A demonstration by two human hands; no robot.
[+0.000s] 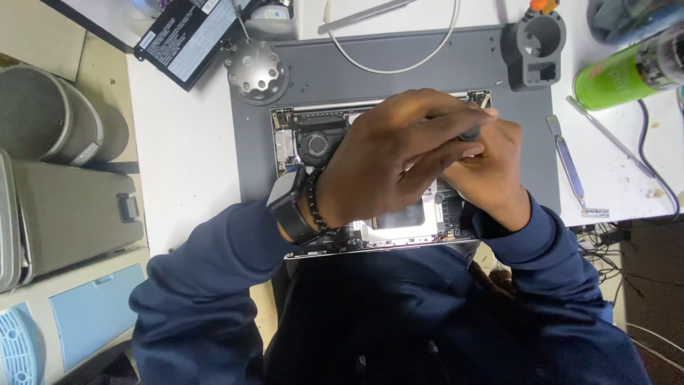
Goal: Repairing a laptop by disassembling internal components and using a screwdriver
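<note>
An opened laptop [306, 139] lies on a dark grey work mat [399, 68], its round black fan and boards exposed. Both my hands meet over its right half. My left hand [388, 160], with a watch and a bead bracelet at the wrist, curls over a dark screwdriver handle [472, 132]. My right hand [491, 167] sits just under it, fingers closed around the same tool. The tool's tip and the parts beneath my hands are hidden.
A round metal screw tray [256, 70] and a black battery pack [187, 34] lie at the back left. A grey tool holder [534, 46], a green can [620, 77] and metal pry tools [570, 167] sit to the right. Grey cases [64, 207] stand left of the table.
</note>
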